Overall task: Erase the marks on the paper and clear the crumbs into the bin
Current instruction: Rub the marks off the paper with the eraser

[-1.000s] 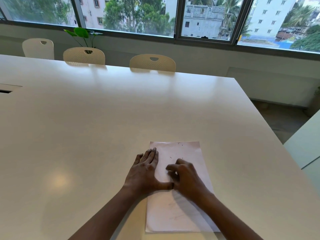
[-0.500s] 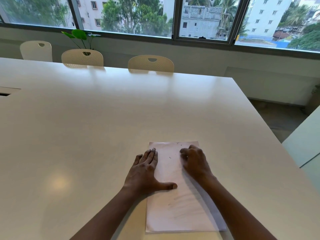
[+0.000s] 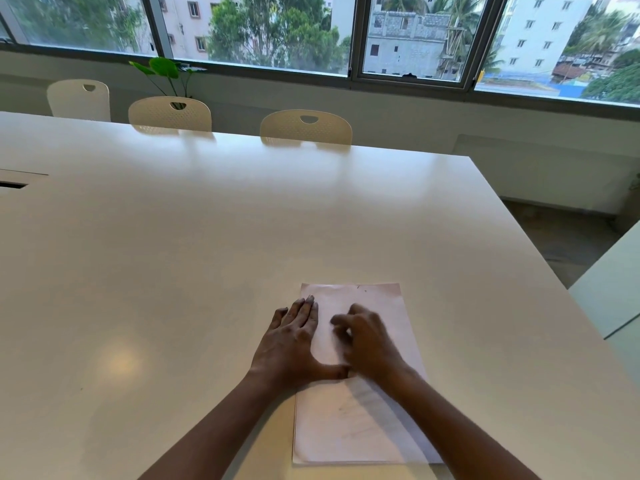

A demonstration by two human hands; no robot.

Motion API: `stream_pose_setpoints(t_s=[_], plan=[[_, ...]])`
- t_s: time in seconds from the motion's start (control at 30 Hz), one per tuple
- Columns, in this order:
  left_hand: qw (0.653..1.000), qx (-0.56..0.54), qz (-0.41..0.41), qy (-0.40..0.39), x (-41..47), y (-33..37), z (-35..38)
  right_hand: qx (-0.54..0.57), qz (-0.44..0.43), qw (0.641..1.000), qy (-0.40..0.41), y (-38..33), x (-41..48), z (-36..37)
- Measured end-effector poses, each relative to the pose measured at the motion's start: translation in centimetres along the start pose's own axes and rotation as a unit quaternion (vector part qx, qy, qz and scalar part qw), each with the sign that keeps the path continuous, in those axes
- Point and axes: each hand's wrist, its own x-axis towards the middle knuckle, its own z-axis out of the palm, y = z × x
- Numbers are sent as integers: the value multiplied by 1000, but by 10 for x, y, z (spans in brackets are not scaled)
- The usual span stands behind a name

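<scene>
A white sheet of paper [image 3: 360,427] lies lengthwise on the white table [image 3: 207,254] near its front edge. Faint grey pencil marks show on its lower half, and a few dark specks [image 3: 360,288] sit near its far edge. My left hand [image 3: 291,344] lies flat with straight fingers and presses down the paper's left edge. My right hand [image 3: 367,341] is over the middle of the sheet beside the left thumb, blurred, with its fingers curled. Whatever it may hold is hidden. No bin is in view.
Three cream chairs [image 3: 306,128] stand along the table's far side, with a green plant [image 3: 166,71] behind them under the windows. A cable slot [image 3: 14,184] is set in the table at the left. A second white tabletop [image 3: 613,289] stands to the right across a floor gap.
My right hand went from the paper's middle up to its far edge, then came back toward the left thumb. The left hand and the paper stayed put.
</scene>
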Motion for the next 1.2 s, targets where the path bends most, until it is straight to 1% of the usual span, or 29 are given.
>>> stream_pose_setpoints(t_s=[0.03,0.07,0.1,0.13,0.2,0.23,0.27,0.3,0.4,0.43,0.47,0.5,0.57,0.6,0.63,0.67,0.77,0.8,0.83,0.93,0.97,1.0,1.03,1.1,1.13,1.17,1.2], plan=[[1000,3,3,0,0,0,0,15,-26,999,-27,-6,-6,2],[1000,4,4,-1,0,1,0,23,-37,998,-38,-5,-7,1],[1000,1,1,-1,0,1,0,25,-34,999,-32,1,-5,-3],[1000,-4,-3,-1,-1,1,0,23,-12,1000,-11,10,-2,-8],[1000,-9,-9,-2,-1,1,1,-15,54,997,50,28,4,-18],[1000,-11,-10,-3,-2,1,2,-37,74,994,67,31,4,-20],[1000,-11,-10,-3,-1,1,2,-51,72,993,74,29,2,-18],[1000,-10,-10,-2,-1,0,2,-52,54,995,62,22,-2,-14],[1000,1,-3,0,0,0,2,6,-35,999,-33,-2,-19,-3],[1000,2,-2,0,0,0,2,12,-45,998,-47,-1,-19,-5],[1000,-1,-3,1,0,0,2,15,-37,998,-39,6,-15,-8],[1000,-4,-6,1,0,0,2,17,-12,1000,-10,16,-11,-13],[1000,-8,-11,0,-1,0,3,-21,58,997,54,34,-4,-23],[1000,-9,-12,-1,-1,0,3,-44,74,994,69,36,-4,-25],[1000,-10,-11,-2,-1,0,3,-59,68,993,71,33,-5,-22],[1000,-10,-11,-1,-1,0,3,-56,45,996,56,25,-8,-17],[1000,-4,-5,0,0,1,1,-3,-49,998,-47,0,-21,-4],[1000,-3,-3,0,0,1,1,3,-60,996,-60,2,-19,-5],[1000,-4,-4,2,0,1,1,4,-54,997,-56,8,-14,-9],[1000,-6,-8,1,-1,1,2,-38,27,999,24,28,-1,-20],[1000,-6,-8,1,-1,1,2,-48,37,997,41,28,-1,-20],[1000,-6,-7,3,-1,1,3,-45,29,998,41,23,-4,-15],[1000,-3,-4,5,0,0,3,-29,4,999,20,13,-8,-10],[1000,5,4,0,1,-2,2,9,-54,997,-51,-7,-19,0],[1000,6,7,-2,1,-2,2,17,-67,995,-71,-8,-21,0],[1000,3,6,-1,0,-2,2,19,-62,995,-69,-2,-18,-3],[1000,-3,1,1,-1,-1,1,22,-40,998,-43,7,-14,-6]])
